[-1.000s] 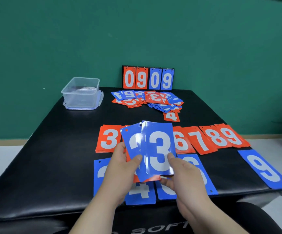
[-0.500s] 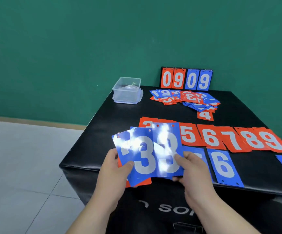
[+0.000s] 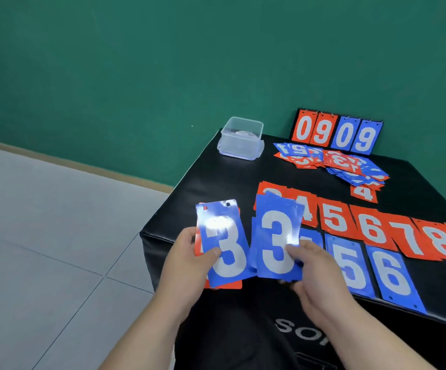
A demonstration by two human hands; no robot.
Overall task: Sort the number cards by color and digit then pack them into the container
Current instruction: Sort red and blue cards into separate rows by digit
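Green wall [image 3: 136, 62] backs the black bench [image 3: 230, 182], where the clear container [image 3: 240, 138] sits at the far edge. My left hand [image 3: 190, 263] closes its grip on a blue 3 card [image 3: 224, 244] with red cards beneath, thumb on its face. My right hand [image 3: 320, 271] pinches a stack of blue 3s [image 3: 275, 236] just beside it.

So the fan of blue 3s got split up. A second ago both hands held them overlapped as one bunch. Now the left hand [image 3: 187, 263] has one blue 3 card [image 3: 224, 244] with orange cards [image 3: 227, 284] behind it, and the right hand [image 3: 320, 273] has pulled its stack of blue 3s [image 3: 275, 241] off to the side. The view has also swung left, so there's way more floor [image 3: 43, 222] showing.
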